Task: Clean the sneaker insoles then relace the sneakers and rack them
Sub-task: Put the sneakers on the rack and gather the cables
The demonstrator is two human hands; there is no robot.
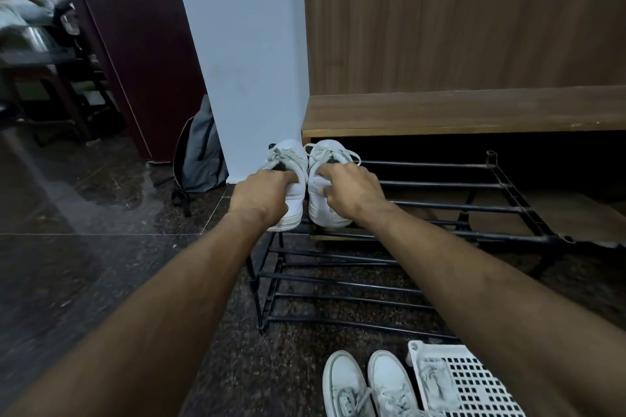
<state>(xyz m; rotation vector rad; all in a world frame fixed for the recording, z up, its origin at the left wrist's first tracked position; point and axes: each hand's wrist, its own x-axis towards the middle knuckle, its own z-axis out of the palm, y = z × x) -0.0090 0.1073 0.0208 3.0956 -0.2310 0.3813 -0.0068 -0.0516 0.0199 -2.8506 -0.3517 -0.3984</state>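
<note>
Sneakers, a white laced pair, sit side by side at the left end of the black rack's (440,208) top tier. Left hand (262,195) grips the left sneaker (294,176) at its collar; right hand (349,193) pinches the right sneaker (325,210) likewise. At six o'clock, a second pair (369,386) stands on the floor beside a white basket (474,382).

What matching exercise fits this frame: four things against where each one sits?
Things:
1. held sneakers
2. second pair of sneakers
3. white basket
4. grey backpack

Places:
A. leaning at the foot of the white pillar
B. top tier of the black rack, left end
C. on the floor right of the loose pair
D. on the floor in front of the rack

Pairs: 1-B, 2-D, 3-C, 4-A
</note>
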